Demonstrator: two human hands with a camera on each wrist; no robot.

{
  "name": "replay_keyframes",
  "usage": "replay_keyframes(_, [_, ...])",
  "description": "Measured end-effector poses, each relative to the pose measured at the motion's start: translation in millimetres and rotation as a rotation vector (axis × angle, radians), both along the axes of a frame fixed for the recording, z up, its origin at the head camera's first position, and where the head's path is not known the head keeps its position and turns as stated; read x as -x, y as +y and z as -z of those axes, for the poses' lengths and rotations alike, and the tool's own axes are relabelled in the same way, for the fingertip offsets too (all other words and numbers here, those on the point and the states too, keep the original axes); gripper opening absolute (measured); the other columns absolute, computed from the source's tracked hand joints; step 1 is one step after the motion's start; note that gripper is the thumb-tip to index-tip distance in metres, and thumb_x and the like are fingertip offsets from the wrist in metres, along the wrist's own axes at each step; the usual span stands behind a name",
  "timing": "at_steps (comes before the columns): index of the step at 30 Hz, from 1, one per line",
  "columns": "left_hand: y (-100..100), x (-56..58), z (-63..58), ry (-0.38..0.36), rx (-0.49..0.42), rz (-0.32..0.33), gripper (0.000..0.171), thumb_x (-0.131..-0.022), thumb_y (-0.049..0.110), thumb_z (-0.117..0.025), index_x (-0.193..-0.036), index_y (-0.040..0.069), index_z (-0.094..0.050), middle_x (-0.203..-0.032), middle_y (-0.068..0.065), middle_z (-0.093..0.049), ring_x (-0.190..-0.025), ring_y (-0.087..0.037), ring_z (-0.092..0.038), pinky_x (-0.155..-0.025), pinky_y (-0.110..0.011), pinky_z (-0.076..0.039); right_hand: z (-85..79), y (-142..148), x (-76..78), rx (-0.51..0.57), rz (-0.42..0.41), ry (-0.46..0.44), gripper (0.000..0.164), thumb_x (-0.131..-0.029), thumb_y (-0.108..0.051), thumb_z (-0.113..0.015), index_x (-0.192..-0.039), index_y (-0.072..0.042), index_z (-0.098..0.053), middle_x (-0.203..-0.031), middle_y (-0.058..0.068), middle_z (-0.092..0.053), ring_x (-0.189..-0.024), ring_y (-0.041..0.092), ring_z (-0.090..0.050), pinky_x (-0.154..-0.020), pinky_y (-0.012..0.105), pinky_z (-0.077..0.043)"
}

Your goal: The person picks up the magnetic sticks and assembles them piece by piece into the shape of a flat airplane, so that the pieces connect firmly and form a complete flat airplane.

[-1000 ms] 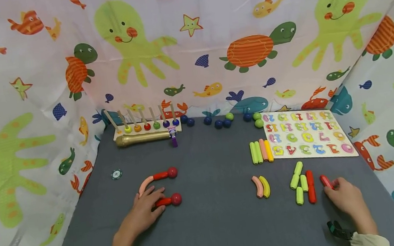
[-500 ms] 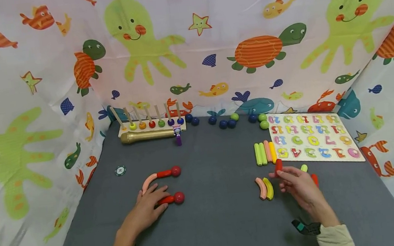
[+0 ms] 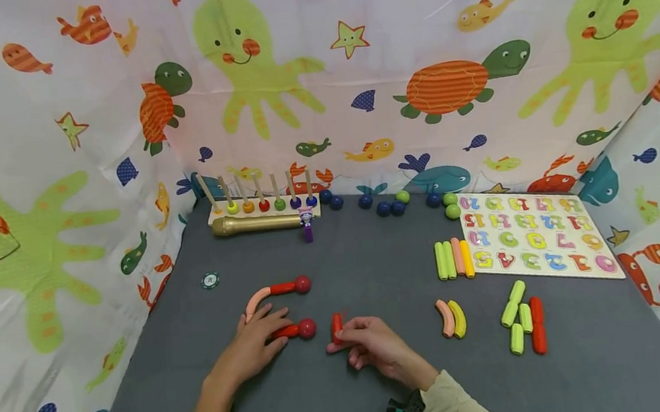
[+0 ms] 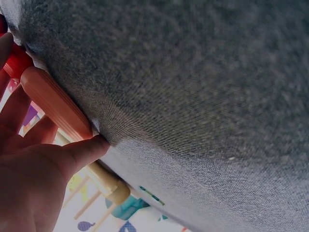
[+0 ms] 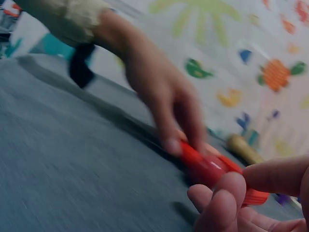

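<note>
Red stick [image 3: 337,326] is now over by the lower red ball [image 3: 307,329], pinched in the right hand [image 3: 375,345]; it's just come across the table [image 3: 596,379] from the right, where 2 red pieces [image 3: 538,325] lie end to end; left hand [image 3: 251,348] stays put, fingers loosely around a pink piece [image 4: 55,104], can't tell if it's really gripping; my read: stick's at the work now, just not joined to anything yet.

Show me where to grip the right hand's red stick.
Pinch the red stick by its near end, probably from the right, as the right hand does: it is slim and straight, its far end juts free, and a red ball lies on its left.
</note>
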State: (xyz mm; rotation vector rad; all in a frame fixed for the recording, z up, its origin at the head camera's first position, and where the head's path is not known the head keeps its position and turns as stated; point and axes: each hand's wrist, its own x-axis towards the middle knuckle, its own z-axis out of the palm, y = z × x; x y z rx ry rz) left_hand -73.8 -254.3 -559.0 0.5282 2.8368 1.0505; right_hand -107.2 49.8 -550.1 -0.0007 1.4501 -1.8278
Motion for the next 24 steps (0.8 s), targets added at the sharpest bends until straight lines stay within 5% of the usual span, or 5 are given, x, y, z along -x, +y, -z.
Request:
replay_keyframes(8, [0,1.7,3.6,-0.013,0.033,-0.012,0.032,-0.104,0.020,-0.074,-0.135,0.014,-0.075,-0.153,-0.011,-0.060,-0.152,-0.046,-0.037,-0.108,-0.087,-0.012,-4.4,-38,-19.7,-0.013,-0.094,0.000,0.017,-0.101,-0.013,-0.073,-0.107,0.003,-0.071,-0.104,0.026,-0.077,-0.051,0.004,-0.061,-0.050,0.021,-0.053])
replay_keyframes(13, [7,0.6,-14.0,-0.088,0.082,-0.029,0.033,-0.101,0.013,-0.075,-0.135,0.010,-0.075,-0.154,-0.014,-0.058,-0.152,-0.048,-0.035,-0.111,-0.085,-0.012,-1.7,-45,-25.4,-0.018,-0.100,-0.020,0.018,-0.101,-0.013,-0.073,-0.108,0.003,-0.072,-0.102,0.024,-0.078,-0.050,0.004,-0.061,-0.049,0.021,-0.052])
replay_keyframes(19, [-2,3.9,8.8,0.028,0.030,0.014,0.033,-0.104,0.027,-0.074,-0.135,0.017,-0.076,-0.151,-0.010,-0.062,-0.150,-0.046,-0.039,-0.105,-0.089,-0.014,0.5,-48,-26.6,-0.068,-0.090,-0.014,0.015,-0.101,-0.013,-0.074,-0.105,0.002,-0.071,-0.098,0.024,-0.078,-0.047,0.004,-0.060,-0.047,0.021,-0.051])
replay_keyframes(24, [-8,7.2,26.1,0.065,0.034,0.028,0.034,-0.106,0.033,-0.071,-0.136,0.020,-0.075,-0.152,-0.009,-0.061,-0.151,-0.043,-0.039,-0.103,-0.090,-0.015,1.8,-54,-29.2,-0.163,-0.090,0.095,0.014,-0.099,-0.011,-0.077,-0.097,0.001,-0.070,-0.087,0.022,-0.078,-0.041,0.005,-0.056,-0.041,0.021,-0.048])
